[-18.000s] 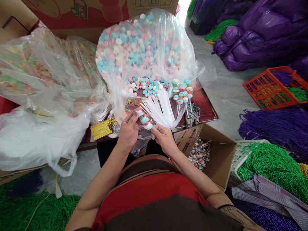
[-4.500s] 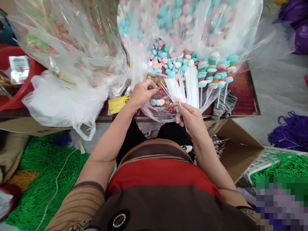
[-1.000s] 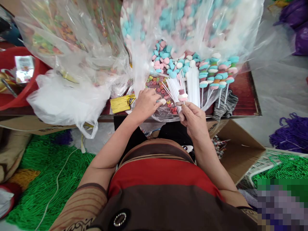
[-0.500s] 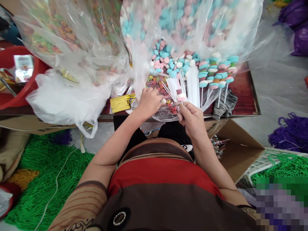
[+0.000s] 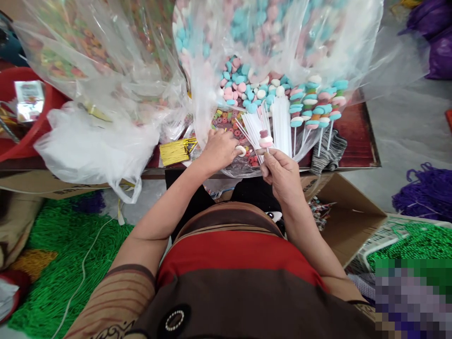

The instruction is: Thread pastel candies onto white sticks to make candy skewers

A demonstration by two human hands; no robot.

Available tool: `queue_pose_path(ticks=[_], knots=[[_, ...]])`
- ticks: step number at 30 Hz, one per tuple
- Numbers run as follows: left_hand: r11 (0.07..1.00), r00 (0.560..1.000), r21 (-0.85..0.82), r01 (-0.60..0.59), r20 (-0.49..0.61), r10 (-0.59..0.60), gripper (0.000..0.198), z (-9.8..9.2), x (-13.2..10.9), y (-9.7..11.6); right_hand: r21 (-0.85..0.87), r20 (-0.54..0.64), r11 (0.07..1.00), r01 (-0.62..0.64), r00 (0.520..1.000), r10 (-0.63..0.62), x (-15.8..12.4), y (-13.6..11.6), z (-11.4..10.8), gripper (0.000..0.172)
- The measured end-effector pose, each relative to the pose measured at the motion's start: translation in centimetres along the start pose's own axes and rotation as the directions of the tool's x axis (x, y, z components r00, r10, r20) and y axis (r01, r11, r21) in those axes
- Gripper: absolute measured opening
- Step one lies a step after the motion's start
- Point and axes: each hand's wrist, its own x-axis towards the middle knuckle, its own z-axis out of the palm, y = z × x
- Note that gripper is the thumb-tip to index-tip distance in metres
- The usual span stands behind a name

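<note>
Between the fingertips of my left hand (image 5: 221,148) is a small white ring-shaped piece (image 5: 240,150). My right hand (image 5: 280,172) pinches a stick upright, with pink, white and dark pink candies (image 5: 265,140) threaded on its top. White sticks (image 5: 281,125) lie fanned just beyond my hands. Loose ring candies (image 5: 226,117) and a pile of pink, blue and white candies (image 5: 247,87) sit on the clear plastic. Several finished-looking candy skewers (image 5: 325,106) lie at the right, over a grey striped cloth (image 5: 329,150).
Big clear bags (image 5: 116,52) of candy stand at the back. Yellow ties (image 5: 174,151), a white plastic bag (image 5: 95,141) and a red basin (image 5: 49,113) are on the left. An open cardboard box (image 5: 353,212) is below the table's right edge.
The white piece at my left fingertips has turned, so its ring shape shows more. My right hand has stayed almost in place with the candy stick. The view has shifted slightly.
</note>
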Motion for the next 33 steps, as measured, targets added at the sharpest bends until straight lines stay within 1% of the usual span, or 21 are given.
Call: queue_pose_path(ticks=[3,5,7,9,11,13,14,16,19,22,25,27,28,30,33], knots=[[1.000,0.999,0.006,-0.022,-0.037,0.022,0.024,0.1,-0.8,0.8,0.024,-0.004,1.000,-0.001,1.000,0.001,-0.1,0.0,-0.1,0.045],[0.999,0.997,-0.018,-0.033,-0.071,0.031,0.024,0.2,-1.3,1.2,0.025,-0.004,1.000,-0.007,1.000,0.007,-0.1,0.1,-0.1,0.044],[0.997,0.995,-0.074,-0.015,-0.099,0.007,0.024,0.3,-1.6,1.4,0.010,-0.011,1.000,-0.008,1.000,0.008,-0.2,0.2,-0.1,0.044],[0.979,0.992,-0.201,0.032,-0.112,-0.055,0.021,0.2,-1.6,1.3,-0.007,-0.022,1.000,0.003,1.000,-0.003,-0.1,0.4,-0.1,0.043],[0.909,0.985,-0.410,0.074,-0.112,-0.131,0.020,0.0,-1.7,1.2,-0.023,-0.033,0.999,0.029,0.999,-0.030,0.2,0.5,0.0,0.041],[0.789,0.978,-0.609,0.080,-0.106,-0.181,0.021,-0.2,-1.8,1.2,-0.046,-0.034,0.997,0.061,0.997,-0.063,0.7,0.7,0.3,0.039],[0.732,0.976,-0.678,0.075,-0.101,-0.193,0.022,-0.2,-2.0,1.3,-0.054,-0.034,0.995,0.080,0.996,-0.082,1.0,0.8,0.5,0.037],[0.648,0.977,-0.759,0.061,-0.087,-0.193,0.024,-0.3,-2.3,1.6,-0.045,-0.041,0.992,0.118,0.992,-0.120,1.5,0.9,0.9,0.035],[0.572,0.984,-0.819,0.043,-0.066,-0.168,0.030,-0.3,-2.8,2.0,0.014,-0.054,0.989,0.149,0.987,-0.148,2.0,0.9,1.4,0.034],[0.531,0.989,-0.848,0.009,-0.070,-0.129,0.033,-0.2,-3.1,2.1,0.035,-0.042,0.989,0.144,0.989,-0.142,2.0,0.8,1.5,0.037],[0.477,0.992,-0.878,-0.026,-0.082,-0.097,0.035,0.0,-3.2,2.0,-0.001,-0.020,0.989,0.145,0.989,-0.145,1.9,0.8,1.5,0.039],[0.431,0.994,-0.902,-0.020,-0.066,-0.093,0.033,0.3,-3.1,1.9,-0.043,-0.025,0.987,0.156,0.987,-0.157,1.8,0.9,1.5,0.038],[0.398,0.993,-0.917,-0.003,-0.050,-0.108,0.031,0.5,-3.0,1.9,-0.058,-0.027,0.986,0.159,0.987,-0.161,1.7,0.8,1.5,0.038],[0.307,0.984,-0.951,0.044,-0.013,-0.180,0.025,0.8,-2.7,1.7,-0.057,-0.011,0.986,0.154,0.988,-0.154,1.3,0.5,1.4,0.037],[0.162,0.941,-0.985,0.061,0.003,-0.338,0.017,0.8,-2.1,1.2,-0.059,0.048,0.990,0.128,0.991,-0.125,0.0,-0.4,0.8,0.038]])
